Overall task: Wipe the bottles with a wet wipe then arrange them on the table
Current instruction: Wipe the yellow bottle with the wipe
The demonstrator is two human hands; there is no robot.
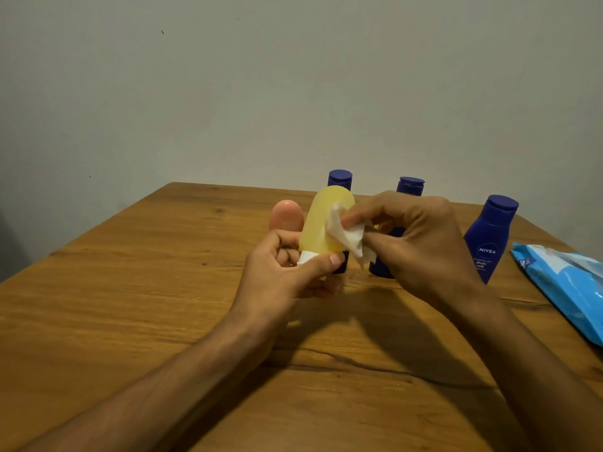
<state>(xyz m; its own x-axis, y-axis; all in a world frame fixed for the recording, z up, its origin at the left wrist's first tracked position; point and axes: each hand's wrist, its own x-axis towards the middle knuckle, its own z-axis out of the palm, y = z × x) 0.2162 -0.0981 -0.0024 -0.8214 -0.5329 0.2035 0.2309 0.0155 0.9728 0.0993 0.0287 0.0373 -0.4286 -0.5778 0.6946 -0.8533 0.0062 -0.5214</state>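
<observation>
Above the wooden worktop (130,288), the left hand (280,275) reaches in from below, fingers curled round the white cap end of the yellow bottle (326,223), holding it cap-down. The right hand (421,243), arched over from the right, pinches a white wet wipe (349,236) against the bottle's side.

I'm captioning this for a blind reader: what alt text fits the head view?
The left hand holds a yellow bottle cap-down over a wooden table while the right hand presses a white wipe against it. A pink bottle and three blue bottles stand behind; a blue wipe pack lies at right.
</observation>
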